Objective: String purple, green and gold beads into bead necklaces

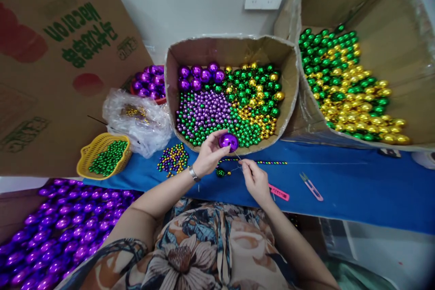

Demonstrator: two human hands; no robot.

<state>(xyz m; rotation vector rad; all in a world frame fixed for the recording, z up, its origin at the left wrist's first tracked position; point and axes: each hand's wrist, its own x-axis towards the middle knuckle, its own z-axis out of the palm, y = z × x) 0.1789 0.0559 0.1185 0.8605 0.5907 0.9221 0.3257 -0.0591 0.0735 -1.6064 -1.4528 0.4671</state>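
Note:
A large shiny purple bead is held between the thumb and fingers of my left hand, just over the front rim of the middle cardboard box. My right hand pinches a thin needle whose tip points up at the underside of the bead. I cannot tell whether it has entered the bead. A thread hangs near my right fingers. Below, a green bead and a small gold bead rest near the blue cloth. Behind my hands, a strand of tiny beads stretches to the right.
The middle box holds purple, green and gold beads; a taller box stands right. Left are a yellow basket of green beads and a plastic bag. Thread snips and a pink cutter lie on the blue cloth.

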